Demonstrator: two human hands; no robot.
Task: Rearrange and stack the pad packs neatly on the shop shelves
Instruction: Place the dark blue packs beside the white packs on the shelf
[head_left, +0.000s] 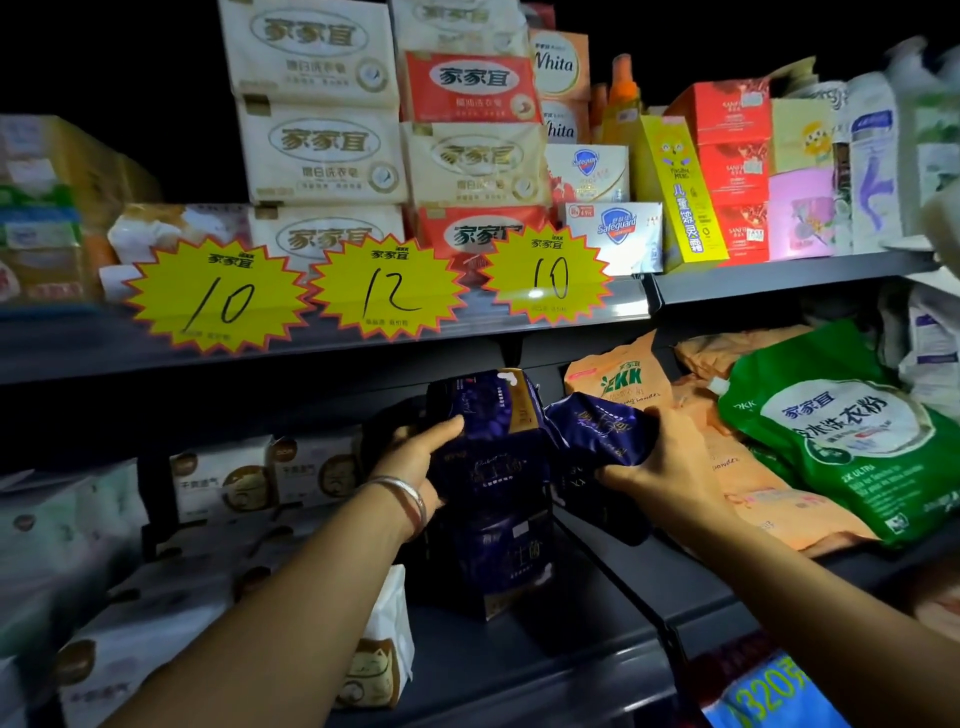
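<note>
Stacking step, mid-shelf: your left hand (415, 457) steadies the upright pile of glossy dark-purple pad packs (491, 499) with its grip curled on the top pack, while your right hand (660, 467) pinches another purple pack (597, 428), which next needs squaring onto the pile.

Upper shelf: you see soap packs (322, 156) behind three yellow price tags (390, 288).
Right: a green detergent bag (852, 441) lying on orange bags (618, 382).
</note>
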